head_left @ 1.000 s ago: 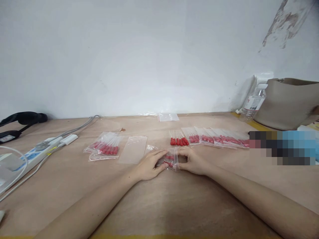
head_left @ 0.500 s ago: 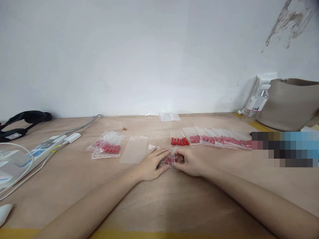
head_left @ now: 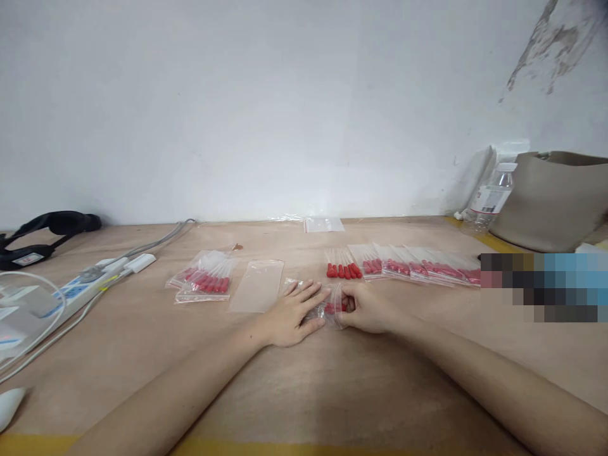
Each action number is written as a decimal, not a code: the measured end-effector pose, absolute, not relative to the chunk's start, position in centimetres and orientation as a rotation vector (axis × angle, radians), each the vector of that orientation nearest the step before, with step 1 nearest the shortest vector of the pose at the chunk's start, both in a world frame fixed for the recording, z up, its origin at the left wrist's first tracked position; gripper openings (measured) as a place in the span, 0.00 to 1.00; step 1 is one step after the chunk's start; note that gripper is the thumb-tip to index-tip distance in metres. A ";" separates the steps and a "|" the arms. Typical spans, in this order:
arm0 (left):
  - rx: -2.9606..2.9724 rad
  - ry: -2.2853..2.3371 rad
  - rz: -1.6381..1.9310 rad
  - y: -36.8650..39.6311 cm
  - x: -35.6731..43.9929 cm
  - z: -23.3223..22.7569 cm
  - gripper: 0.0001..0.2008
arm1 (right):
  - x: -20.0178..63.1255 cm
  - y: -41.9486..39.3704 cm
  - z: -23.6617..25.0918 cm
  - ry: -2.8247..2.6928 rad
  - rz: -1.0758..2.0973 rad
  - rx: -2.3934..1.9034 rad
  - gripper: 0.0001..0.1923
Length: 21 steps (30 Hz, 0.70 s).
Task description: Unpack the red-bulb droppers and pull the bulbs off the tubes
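Observation:
Under my left hand [head_left: 295, 316] lies a clear plastic bag [head_left: 337, 318], pressed against the table by spread, flat fingers. Red-ended pieces [head_left: 331, 308] show through the plastic between my hands. My right hand [head_left: 369, 308] is closed in a pinch at the bag's right end; its fingertips are partly hidden. Just behind the hands, several loose sticks with red ends [head_left: 342, 271] lie side by side. An empty clear zip bag [head_left: 256, 286] rests flat to the left of my left hand.
Filled bags of red-ended sticks [head_left: 205, 278] are piled at left, and an overlapping row of filled bags [head_left: 420, 266] runs rightward. A power strip [head_left: 78, 288] with cables is on the left. A plastic bottle [head_left: 491, 197] and beige container [head_left: 551, 199] stand at back right.
My left hand has flattened, with its fingers more spread over the bag. My right hand has shifted slightly right with the bag's end, showing more of the red pieces.

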<state>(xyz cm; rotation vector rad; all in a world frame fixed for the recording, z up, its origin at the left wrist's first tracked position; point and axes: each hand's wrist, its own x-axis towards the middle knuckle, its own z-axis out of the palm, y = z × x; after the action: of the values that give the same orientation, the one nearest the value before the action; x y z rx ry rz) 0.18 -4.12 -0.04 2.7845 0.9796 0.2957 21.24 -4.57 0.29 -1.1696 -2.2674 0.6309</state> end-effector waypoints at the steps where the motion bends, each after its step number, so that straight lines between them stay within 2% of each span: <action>1: 2.790 0.975 0.282 -4.1 0.2 0.0 0.28 | 21.4 -4.6 0.4 -2.274 0.632 -1.191 0.02; 6: 2.795 0.975 0.208 -4.3 0.2 0.2 0.27 | 22.2 -4.5 1.0 -2.319 0.569 -1.264 0.04; 15: 2.789 0.982 0.110 -4.2 0.0 0.3 0.26 | 23.5 -4.0 1.8 -2.296 0.647 -1.422 0.08; 17: 2.787 0.989 0.108 -4.1 0.0 0.2 0.26 | 24.2 -3.6 2.0 -2.258 0.744 -1.399 0.10; 21: 2.799 1.001 0.133 -4.3 0.0 0.1 0.27 | 26.2 -2.4 2.9 -2.130 1.176 -1.261 0.11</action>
<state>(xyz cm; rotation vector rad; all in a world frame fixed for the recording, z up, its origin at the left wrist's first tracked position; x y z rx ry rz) 0.02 -4.30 0.12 2.7992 1.0011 0.1331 26.21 -2.37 2.95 -1.2612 -2.1295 1.1758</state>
